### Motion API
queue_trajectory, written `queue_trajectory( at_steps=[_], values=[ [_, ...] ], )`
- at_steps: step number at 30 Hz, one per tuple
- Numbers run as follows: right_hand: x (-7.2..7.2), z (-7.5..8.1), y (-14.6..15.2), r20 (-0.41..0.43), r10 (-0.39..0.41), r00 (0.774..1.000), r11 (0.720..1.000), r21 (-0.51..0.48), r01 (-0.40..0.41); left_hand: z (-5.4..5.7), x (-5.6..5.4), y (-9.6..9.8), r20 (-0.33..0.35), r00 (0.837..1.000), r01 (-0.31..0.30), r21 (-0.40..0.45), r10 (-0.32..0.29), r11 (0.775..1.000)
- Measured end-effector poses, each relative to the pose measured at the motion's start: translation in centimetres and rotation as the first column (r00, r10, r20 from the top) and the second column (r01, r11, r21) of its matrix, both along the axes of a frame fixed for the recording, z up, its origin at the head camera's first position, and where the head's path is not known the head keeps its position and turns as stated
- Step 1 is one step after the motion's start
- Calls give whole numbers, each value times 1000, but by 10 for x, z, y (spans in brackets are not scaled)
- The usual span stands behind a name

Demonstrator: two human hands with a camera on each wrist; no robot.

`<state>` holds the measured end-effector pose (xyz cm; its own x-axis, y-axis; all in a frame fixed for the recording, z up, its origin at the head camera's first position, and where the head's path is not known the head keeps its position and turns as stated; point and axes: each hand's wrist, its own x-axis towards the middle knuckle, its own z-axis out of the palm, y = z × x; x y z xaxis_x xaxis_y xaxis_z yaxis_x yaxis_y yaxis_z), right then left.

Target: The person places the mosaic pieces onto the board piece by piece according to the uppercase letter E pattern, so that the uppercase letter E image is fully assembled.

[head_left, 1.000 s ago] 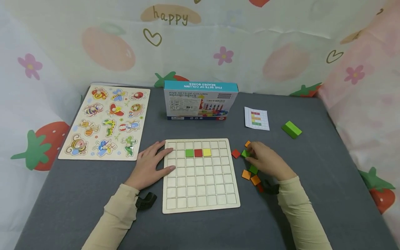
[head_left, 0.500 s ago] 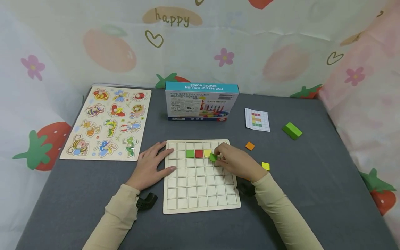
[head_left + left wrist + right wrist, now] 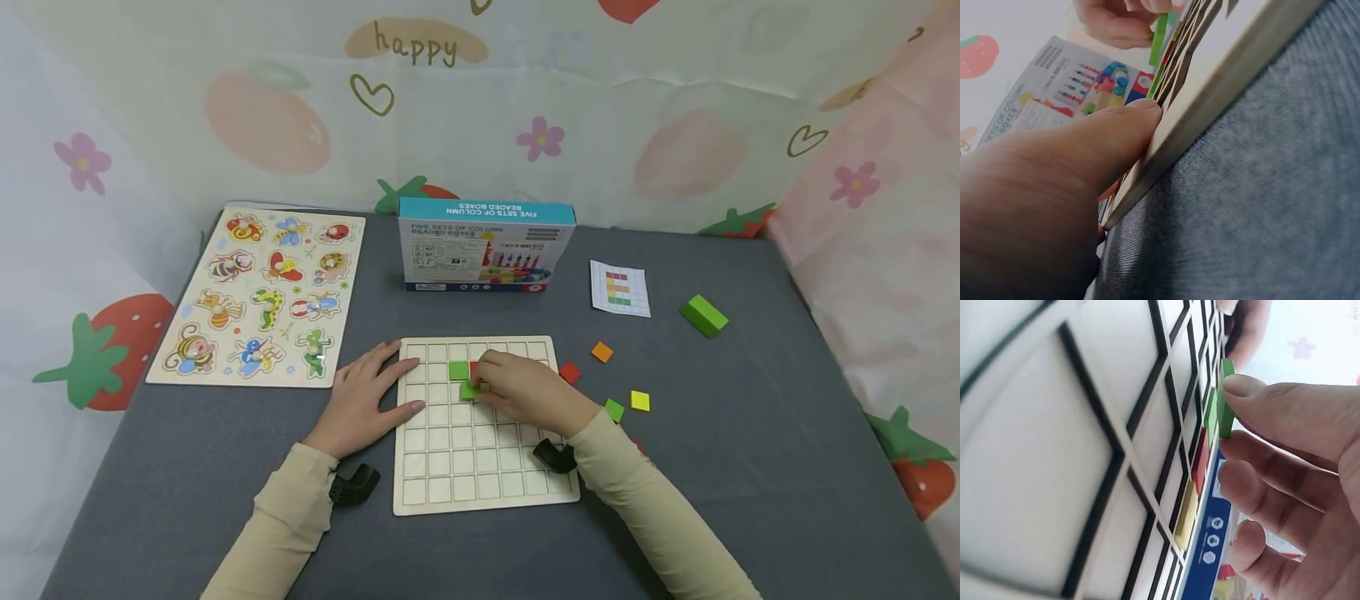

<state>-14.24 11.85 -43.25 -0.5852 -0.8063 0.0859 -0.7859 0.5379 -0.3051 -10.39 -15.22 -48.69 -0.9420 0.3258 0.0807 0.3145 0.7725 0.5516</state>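
A pale wooden grid board (image 3: 420, 507) lies on the table. My left hand (image 3: 356, 406) rests along its left edge, fingers stretched out and thumb (image 3: 1132, 128) on the rim. Over the board's upper part, my right hand (image 3: 528, 390) pinches a square green tile (image 3: 1227, 400) between thumb and index finger. The tile hangs just below a green tile (image 3: 458, 370) set in the second row. Beside that set tile sit a red tile (image 3: 1201, 464) and a yellow tile (image 3: 1186, 515); in the head view the right hand hides the yellow one.
Right of the board lie loose tiles: orange (image 3: 602, 352), red (image 3: 570, 372), yellow (image 3: 640, 401) and green (image 3: 614, 409). Farther back are a pattern card (image 3: 619, 289), a green block (image 3: 704, 316), an upright cardboard box (image 3: 483, 246) and an insect puzzle board (image 3: 251, 287).
My right hand has picked up a green tile from the loose ones and carried it left over the board, toward the set green tile. The left hand has stayed in place.
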Motion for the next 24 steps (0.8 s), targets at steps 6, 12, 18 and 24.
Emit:
queue_trajectory(
  at_steps=[6, 12, 18, 24],
  values=[
    [0, 0, -10, 7, 31, 999, 999, 23, -31, -1, 0, 0, -13, 1000, -6, -2, 6, 1000],
    [-1, -2, -17, -13, 32, 999, 998, 59, -32, 0, 0, 1, -11, 1000, -5, -4, 5, 1000],
    [-1, -3, -18, -21, 18, 1000, 995, 94, -16, 1, 0, 1, 1, 1000, -5, -11, 5, 1000],
    [0, -3, -20, -26, 21, 999, 995, 99, -18, -1, 0, 0, -8, 1000, -6, -6, 6, 1000]
  ],
)
